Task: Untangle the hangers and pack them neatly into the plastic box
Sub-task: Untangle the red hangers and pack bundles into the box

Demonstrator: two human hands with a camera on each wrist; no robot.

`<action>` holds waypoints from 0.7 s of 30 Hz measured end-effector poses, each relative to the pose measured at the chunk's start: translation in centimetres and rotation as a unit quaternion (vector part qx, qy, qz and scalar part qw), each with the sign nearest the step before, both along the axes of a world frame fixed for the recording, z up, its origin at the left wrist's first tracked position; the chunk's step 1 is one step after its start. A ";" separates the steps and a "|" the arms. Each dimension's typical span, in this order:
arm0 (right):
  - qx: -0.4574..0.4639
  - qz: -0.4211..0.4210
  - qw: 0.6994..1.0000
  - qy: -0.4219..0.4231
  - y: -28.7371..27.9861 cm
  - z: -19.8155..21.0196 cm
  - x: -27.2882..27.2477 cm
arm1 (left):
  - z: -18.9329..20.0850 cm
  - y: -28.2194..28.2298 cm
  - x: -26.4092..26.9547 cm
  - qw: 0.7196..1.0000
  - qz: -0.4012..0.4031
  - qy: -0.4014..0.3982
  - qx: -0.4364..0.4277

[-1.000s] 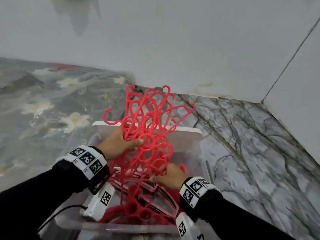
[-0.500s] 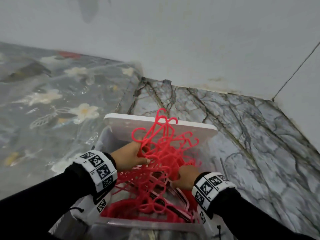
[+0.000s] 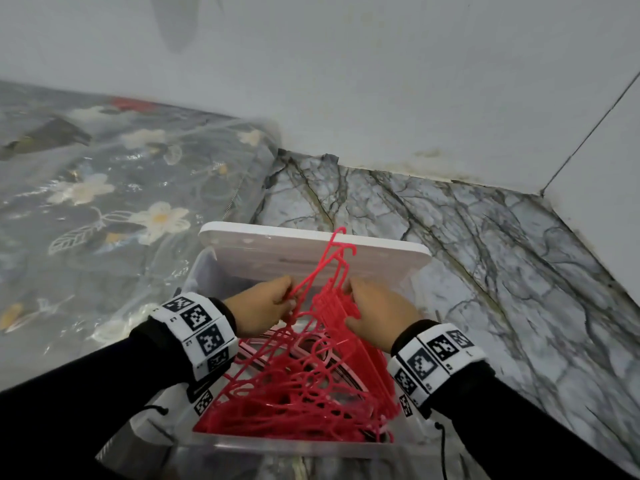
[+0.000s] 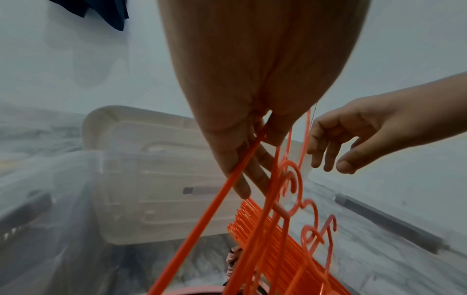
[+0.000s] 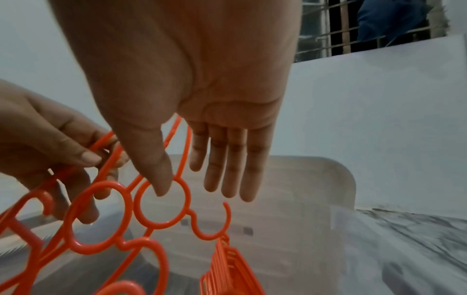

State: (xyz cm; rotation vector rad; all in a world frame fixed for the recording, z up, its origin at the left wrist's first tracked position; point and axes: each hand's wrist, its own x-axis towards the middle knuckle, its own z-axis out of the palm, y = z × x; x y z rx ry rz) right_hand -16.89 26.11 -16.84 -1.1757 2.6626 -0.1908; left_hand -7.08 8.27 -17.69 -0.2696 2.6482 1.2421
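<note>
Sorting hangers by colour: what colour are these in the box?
Red-pink hangers, orange-tinted in the wrist views; the head view shows them best.

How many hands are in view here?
2. The left hand pinches the red hangers from the left; the right hand, fingers straight, is at their right side, above the plastic box.

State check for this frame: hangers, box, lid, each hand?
hangers: tangled, partly in the box, some held up
plastic box: open, holding hangers
lid: off, standing at the box's far end
left hand: pinching a hanger
right hand: fingers straight, touching hangers
</note>
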 end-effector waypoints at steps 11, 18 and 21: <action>-0.069 -0.029 0.985 -0.153 -1.0 -3.8 -0.3 | 0.2 -0.4 -0.7 0.996 -0.016 -0.060 -0.064; 0.038 0.020 0.989 -0.143 -0.7 -4.6 0.0 | 0.4 -0.9 -1.3 0.998 0.020 -0.063 0.007; 0.073 0.047 0.986 -0.141 -0.8 -5.8 1.3 | -0.2 -1.0 -1.1 0.997 0.034 -0.065 0.011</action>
